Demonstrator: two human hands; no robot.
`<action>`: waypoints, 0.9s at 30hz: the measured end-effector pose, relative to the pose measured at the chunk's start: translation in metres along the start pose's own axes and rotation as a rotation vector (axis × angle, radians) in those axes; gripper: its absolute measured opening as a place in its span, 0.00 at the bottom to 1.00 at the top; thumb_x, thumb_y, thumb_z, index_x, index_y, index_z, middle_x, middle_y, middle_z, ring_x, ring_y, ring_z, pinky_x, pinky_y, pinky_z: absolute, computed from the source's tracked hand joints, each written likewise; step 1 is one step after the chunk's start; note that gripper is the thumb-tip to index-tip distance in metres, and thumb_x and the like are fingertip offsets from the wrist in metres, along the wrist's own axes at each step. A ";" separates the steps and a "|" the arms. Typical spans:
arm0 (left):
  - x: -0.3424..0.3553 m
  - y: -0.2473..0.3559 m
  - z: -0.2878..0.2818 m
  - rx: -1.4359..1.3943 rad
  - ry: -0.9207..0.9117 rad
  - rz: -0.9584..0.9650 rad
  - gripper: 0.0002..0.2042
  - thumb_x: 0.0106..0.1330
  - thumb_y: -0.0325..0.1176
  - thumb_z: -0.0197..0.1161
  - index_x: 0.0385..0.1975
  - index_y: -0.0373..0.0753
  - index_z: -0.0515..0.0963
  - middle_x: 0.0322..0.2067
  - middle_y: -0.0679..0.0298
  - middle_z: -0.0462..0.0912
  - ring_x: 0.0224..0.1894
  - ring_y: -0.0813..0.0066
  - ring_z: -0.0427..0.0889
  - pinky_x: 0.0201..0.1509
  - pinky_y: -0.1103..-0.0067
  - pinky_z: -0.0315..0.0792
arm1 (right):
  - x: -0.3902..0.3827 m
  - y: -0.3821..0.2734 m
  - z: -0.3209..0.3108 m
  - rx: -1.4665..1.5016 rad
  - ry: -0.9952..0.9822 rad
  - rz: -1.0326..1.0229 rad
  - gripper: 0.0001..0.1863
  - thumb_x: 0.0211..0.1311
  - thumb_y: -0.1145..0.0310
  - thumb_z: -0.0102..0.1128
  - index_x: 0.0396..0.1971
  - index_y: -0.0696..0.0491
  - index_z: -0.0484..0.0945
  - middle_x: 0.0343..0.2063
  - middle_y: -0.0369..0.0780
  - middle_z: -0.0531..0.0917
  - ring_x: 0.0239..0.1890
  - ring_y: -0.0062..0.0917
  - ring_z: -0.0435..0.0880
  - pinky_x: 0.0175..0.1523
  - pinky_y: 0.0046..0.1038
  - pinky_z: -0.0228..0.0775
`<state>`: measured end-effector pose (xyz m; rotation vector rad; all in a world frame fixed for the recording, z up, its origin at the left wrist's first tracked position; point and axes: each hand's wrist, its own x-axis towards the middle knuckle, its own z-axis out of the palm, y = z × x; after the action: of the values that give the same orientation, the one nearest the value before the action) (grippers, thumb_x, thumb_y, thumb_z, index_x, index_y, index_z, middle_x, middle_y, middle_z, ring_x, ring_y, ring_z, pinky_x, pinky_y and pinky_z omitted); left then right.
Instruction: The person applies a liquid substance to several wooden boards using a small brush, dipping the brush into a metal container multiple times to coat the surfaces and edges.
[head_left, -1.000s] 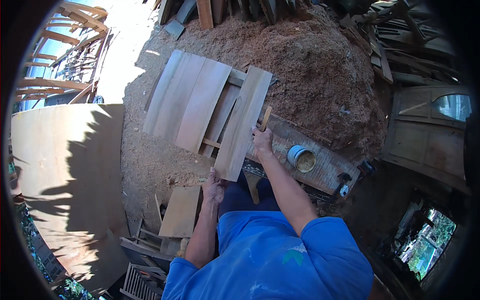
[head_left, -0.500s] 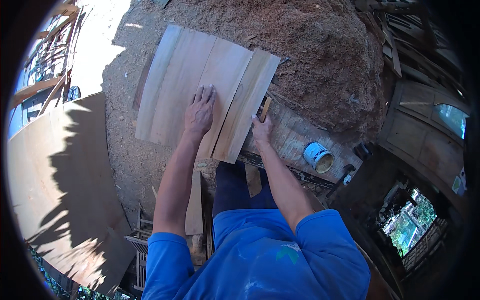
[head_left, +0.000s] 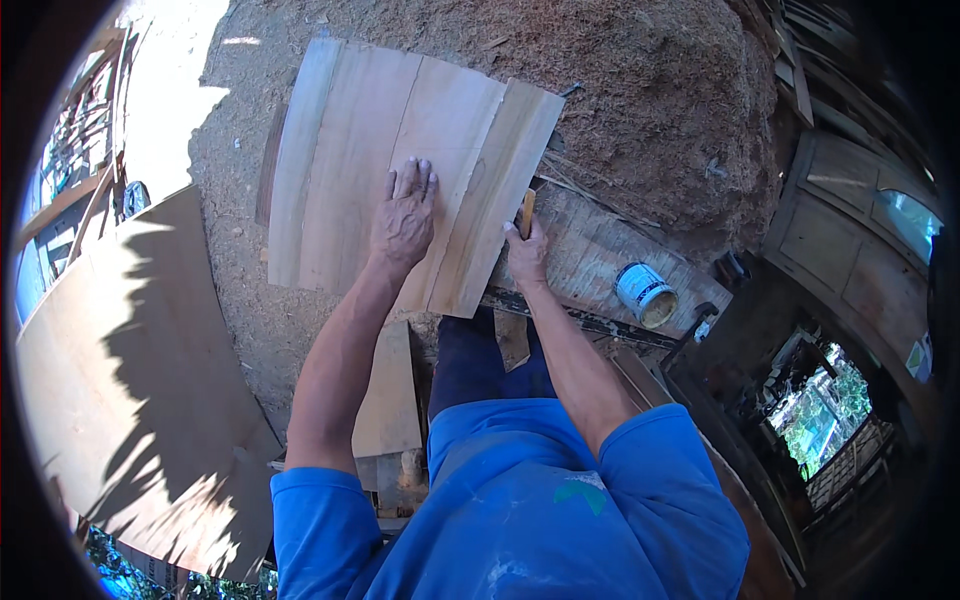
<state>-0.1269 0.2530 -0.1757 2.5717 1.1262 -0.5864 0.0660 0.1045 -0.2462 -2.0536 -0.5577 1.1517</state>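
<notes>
My left hand (head_left: 403,218) lies flat with fingers stretched out on a pale wooden panel (head_left: 350,170) made of several boards placed edge to edge. Along the panel's right side runs a separate-looking board (head_left: 507,185), with a thin seam between it and the rest. My right hand (head_left: 527,252) is just beside that board's right edge, its fingers closed around a narrow yellowish-brown wooden strip (head_left: 528,208). The strip's lower end is hidden in the hand, so its full shape does not show.
A weathered plank bench (head_left: 590,235) carries an open white-and-blue can (head_left: 646,294) at my right. Beyond it rises a heap of brown sawdust (head_left: 650,120). A large plywood sheet (head_left: 70,350) leans at my left. A wooden door (head_left: 835,235) stands far right.
The dark gap between the right-hand board and the rest of the panel has narrowed to a thin seam. My left hand stays flat on the panel; the right still grips the strip.
</notes>
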 end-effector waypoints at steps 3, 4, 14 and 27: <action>0.002 0.000 0.000 -0.019 0.003 0.006 0.28 0.67 0.31 0.48 0.69 0.33 0.65 0.74 0.53 0.59 0.78 0.56 0.51 0.80 0.58 0.47 | 0.000 -0.003 -0.001 -0.036 0.004 0.030 0.22 0.65 0.73 0.65 0.58 0.59 0.75 0.44 0.37 0.84 0.46 0.21 0.81 0.53 0.28 0.73; 0.003 0.001 -0.001 -0.022 0.003 0.008 0.28 0.67 0.30 0.48 0.69 0.33 0.65 0.74 0.53 0.59 0.78 0.56 0.51 0.79 0.58 0.48 | -0.001 -0.005 -0.001 -0.033 0.006 0.034 0.22 0.65 0.73 0.65 0.58 0.59 0.75 0.44 0.37 0.84 0.46 0.21 0.81 0.53 0.28 0.73; 0.002 0.002 0.002 -0.004 0.005 0.004 0.28 0.66 0.29 0.50 0.69 0.32 0.65 0.73 0.52 0.60 0.78 0.55 0.52 0.78 0.57 0.50 | -0.009 -0.011 0.003 0.047 0.026 0.006 0.18 0.65 0.72 0.63 0.54 0.58 0.77 0.39 0.39 0.84 0.41 0.24 0.80 0.51 0.29 0.73; 0.006 0.010 -0.004 0.073 -0.121 -0.052 0.30 0.67 0.31 0.54 0.71 0.38 0.63 0.75 0.58 0.58 0.78 0.60 0.52 0.77 0.51 0.49 | -0.024 -0.034 -0.017 -0.009 -0.136 0.195 0.30 0.61 0.62 0.70 0.61 0.59 0.74 0.49 0.48 0.85 0.51 0.34 0.84 0.59 0.33 0.73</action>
<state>-0.1153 0.2519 -0.1738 2.5346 1.1546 -0.7980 0.0678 0.1053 -0.2011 -2.0838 -0.4354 1.4129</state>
